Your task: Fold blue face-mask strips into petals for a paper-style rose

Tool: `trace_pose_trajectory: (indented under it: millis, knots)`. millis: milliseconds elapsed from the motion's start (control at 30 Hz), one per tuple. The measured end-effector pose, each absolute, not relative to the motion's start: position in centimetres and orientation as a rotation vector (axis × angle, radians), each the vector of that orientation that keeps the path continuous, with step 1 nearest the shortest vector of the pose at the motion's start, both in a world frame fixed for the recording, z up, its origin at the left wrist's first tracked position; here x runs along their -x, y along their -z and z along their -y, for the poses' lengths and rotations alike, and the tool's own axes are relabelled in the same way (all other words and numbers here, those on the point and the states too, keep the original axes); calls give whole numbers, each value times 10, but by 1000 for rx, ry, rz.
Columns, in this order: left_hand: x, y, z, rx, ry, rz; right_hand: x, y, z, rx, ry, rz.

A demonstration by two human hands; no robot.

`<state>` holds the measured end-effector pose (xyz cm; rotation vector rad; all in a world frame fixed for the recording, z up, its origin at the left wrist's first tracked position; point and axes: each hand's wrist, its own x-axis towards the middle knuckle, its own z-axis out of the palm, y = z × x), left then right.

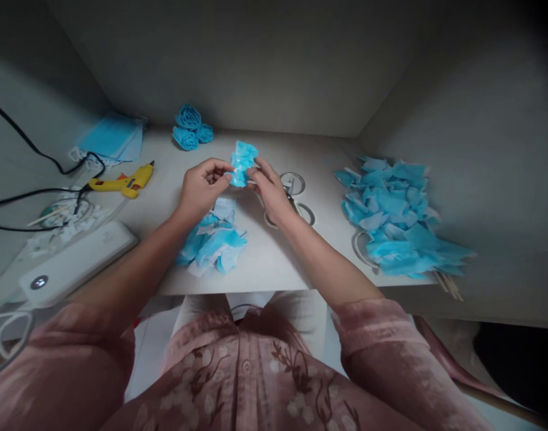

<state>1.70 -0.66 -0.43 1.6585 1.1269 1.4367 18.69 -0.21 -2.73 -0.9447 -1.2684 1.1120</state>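
Between my two hands, a little above the table, is a small crinkled strip of blue mask fabric (pixel 243 160). My left hand (pixel 206 184) pinches its left edge with thumb and fingertips. On the other side, my right hand (pixel 270 187) has its thumb and fingers closed on the right edge. Under my right wrist lie scissors with pale handles (pixel 307 214), partly hidden by the wrist. Loose blue and white fabric scraps (pixel 218 242) are heaped close to my left forearm.
Rolled blue fabric roses (pixel 188 127) sit at the back wall. A stack of face masks (pixel 110 137), a yellow glue gun (pixel 125 181) with black cord and a white power bank (pixel 79 260) are on the left. A large scrap pile (pixel 395 209) and thin sticks (pixel 448 285) lie right.
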Motion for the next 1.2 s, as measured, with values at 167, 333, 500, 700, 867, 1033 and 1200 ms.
trace_pose_trajectory:
  millis: [167, 333, 500, 700, 867, 1033, 1200]
  knots:
    - [-20, 0, 15, -1631, -1446, -1179, -198, 20, 3, 1047, -520, 1552]
    - [-20, 2, 18, -1709, -1424, -1217, -198, 11, 13, 1060, -329, 1814]
    - [-18, 8, 18, -1848, -1394, -1215, -196, 11, 14, 1052, -278, 1888]
    - [-17, 10, 18, -1865, -1394, -1187, -195, 10, 14, 1042, -292, 1866]
    - [-18, 12, 15, -1695, -1423, -1097, -192, 11, 15, 1072, -385, 1794]
    - [-17, 11, 14, -1645, -1431, -1038, -190, 14, 13, 1044, -551, 1698]
    - [-18, 8, 14, -1655, -1441, -1035, -188, 15, 13, 1039, -612, 1650]
